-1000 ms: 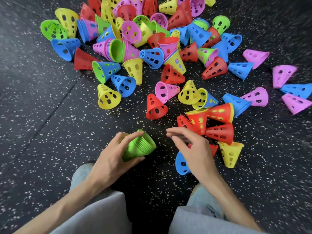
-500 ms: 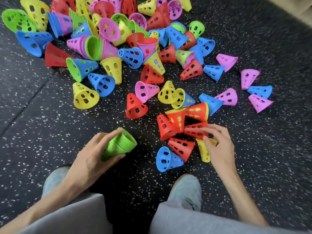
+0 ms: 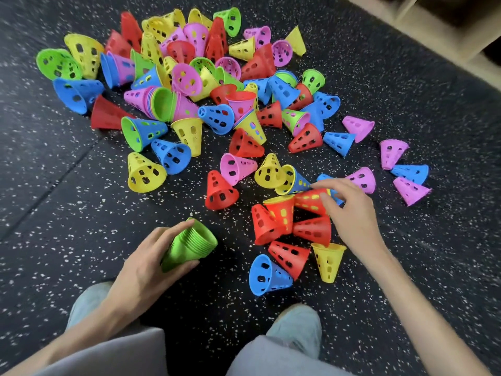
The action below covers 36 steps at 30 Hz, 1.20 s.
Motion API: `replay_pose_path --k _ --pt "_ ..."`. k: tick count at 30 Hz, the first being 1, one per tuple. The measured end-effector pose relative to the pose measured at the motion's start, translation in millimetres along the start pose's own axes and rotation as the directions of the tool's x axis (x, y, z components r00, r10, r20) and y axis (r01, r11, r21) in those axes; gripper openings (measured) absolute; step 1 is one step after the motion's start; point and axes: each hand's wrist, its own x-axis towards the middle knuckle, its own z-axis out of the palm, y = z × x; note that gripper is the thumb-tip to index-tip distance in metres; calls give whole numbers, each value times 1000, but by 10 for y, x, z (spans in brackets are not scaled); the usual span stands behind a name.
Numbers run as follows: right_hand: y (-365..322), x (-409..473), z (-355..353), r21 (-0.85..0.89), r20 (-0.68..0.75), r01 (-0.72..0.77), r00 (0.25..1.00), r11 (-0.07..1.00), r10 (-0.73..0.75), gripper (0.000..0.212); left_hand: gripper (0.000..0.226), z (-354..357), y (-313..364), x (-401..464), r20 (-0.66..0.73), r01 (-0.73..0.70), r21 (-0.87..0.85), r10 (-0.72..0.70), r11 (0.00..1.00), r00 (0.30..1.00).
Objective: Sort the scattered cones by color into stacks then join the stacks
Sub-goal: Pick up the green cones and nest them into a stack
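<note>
Both arms are bare to beyond the frame edge, with no sleeves, watch or rings showing on the left hand (image 3: 141, 270) or the right hand (image 3: 352, 213). Grey shorts (image 3: 130, 354) of plain, smooth cloth cover both thighs. The shoes (image 3: 296, 332) are pale grey-blue, soft-looking, with rounded toes; the left one is mostly hidden behind the arm.

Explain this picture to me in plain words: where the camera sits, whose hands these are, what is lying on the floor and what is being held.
The camera sits on a person's head and looks down at their own hands and knees. Many perforated plastic cones, red, yellow, blue, pink and green, lie scattered on a black speckled floor. The left hand grips a nested stack of green cones. The right hand reaches into a cluster of red cones, its fingers on a red cone with a yellow one nested inside. A blue cone and a yellow cone lie nearest the knees.
</note>
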Motion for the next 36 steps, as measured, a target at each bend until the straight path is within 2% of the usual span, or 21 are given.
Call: replay_pose_path --k 6,8,12,17,21,23,25,29,31,33,36 --pt "-194 602 251 -142 224 189 962 972 -155 24 74 -4 -18 -19 -34 58 6 -58 998 998" --pt "-190 851 318 -152 245 174 960 973 -133 28 73 -10 -16 -8 -70 78 -13 -79 997 994" --pt "-89 1349 394 -150 167 64 985 987 -39 41 79 1 -32 0 -111 124 -48 -128 991 986" --pt "134 1841 474 -306 117 1 992 952 37 55 82 19 -55 1 -100 138 -25 -140 990 985" --pt "152 2075 509 -471 205 66 978 880 36 63 73 10 -42 5 -97 142 -25 -144 990 985" --pt "162 2170 527 -489 249 60 966 870 73 66 74 2 -50 8 -81 149 -27 -151 988 985" --pt "192 2223 544 -434 216 31 974 900 70 58 75 3 -56 7 -73 154 -31 -156 988 985" --pt "179 2149 565 -357 49 19 999 934 -2 13 74 17 -70 7 -78 160 -30 -162 987 984" --pt "186 2111 585 -374 12 21 1000 927 -17 10 74 18 -72 13 -82 166 -34 -168 986 982" --pt "178 2098 589 -384 -19 -2 1000 923 -6 22 74 15 -74 12 -76 160 -33 -162 987 984" --pt "145 2092 556 -402 13 -80 996 912 93 56 73 17 -84 9 -85 159 -41 -162 986 983"
